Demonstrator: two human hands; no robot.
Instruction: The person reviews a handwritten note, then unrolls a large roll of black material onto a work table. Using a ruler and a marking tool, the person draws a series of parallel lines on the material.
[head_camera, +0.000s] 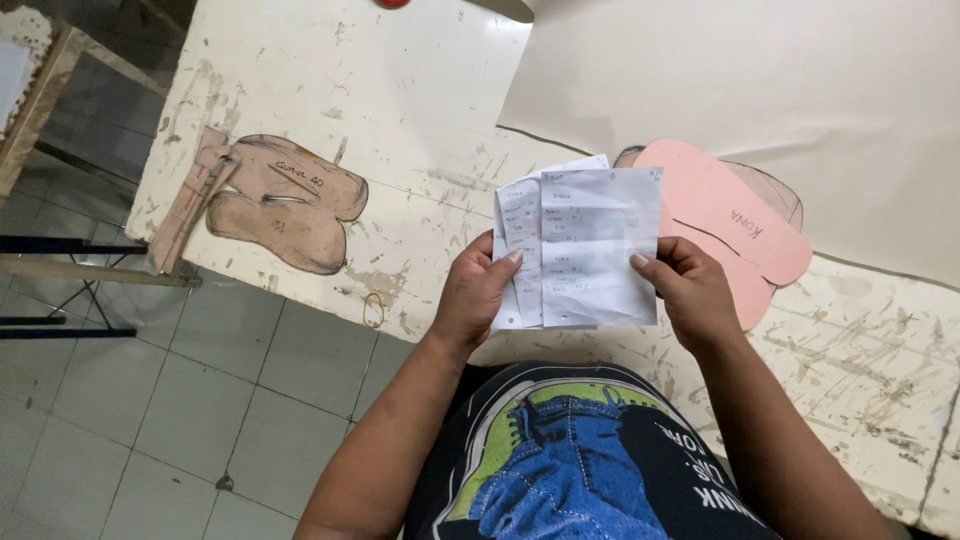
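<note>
Overhead, at the edge of a worn, cream-painted worktable (330, 90): left hand (475, 290) closed on the left side of a small sheaf of white handwritten paper slips (590, 245), thumb pressed on the front sheet; right hand (690, 290) closed on the sheaf's right edge, thumb likewise on top. Slips held upright and slightly fanned just above the table edge, in front of the chest, near the table's middle. Just beyond the right hand, partly hidden by the slips, flat pink card sole-shaped patterns (730, 215) stacked on the tabletop, one brownish piece showing behind them. Above those, a large pale sheet of material (780, 90) spread over the table's far right part. Well apart to the left, brown cardboard sole-shaped patterns (290, 200) lying flat, touching a narrow brown card strip (185, 215) that overhangs the table's left edge. Near the front edge, a thin rubber band (373, 309). Below, grey tiled floor (130, 400).
</note>
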